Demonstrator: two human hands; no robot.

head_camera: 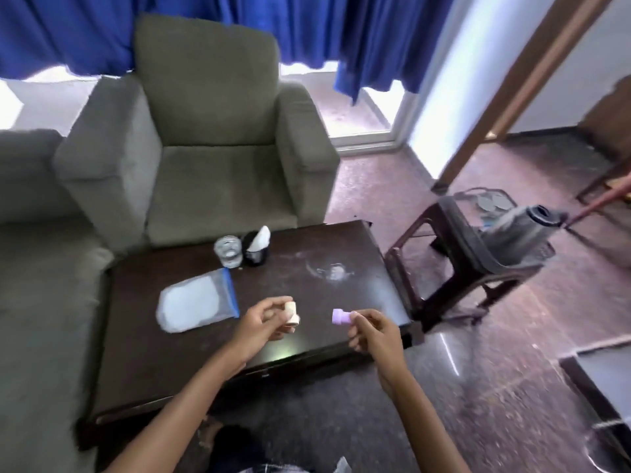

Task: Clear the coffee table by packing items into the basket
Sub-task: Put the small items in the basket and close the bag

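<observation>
Above the dark coffee table [143, 353], my left hand [259, 322] holds a small beige roll [291, 310] in its curled fingers. My right hand [370, 331] pinches a small purple cap-like piece [340, 315] just right of it. On the table lie a clear zip bag with a blue strip [194, 305], a drinking glass [228, 251] and a black holder with white tissue [256, 248]. A dark basket [485, 247] sits on a brown stool [440, 274] to the right of the table, with a grey jug-like object [522, 227] inside it.
A grey armchair [205, 141] stands behind the table and a sofa [37, 268] on its left. A white smear [333, 269] marks the tabletop. Another table corner [601, 380] shows at the right. Blue curtains hang behind.
</observation>
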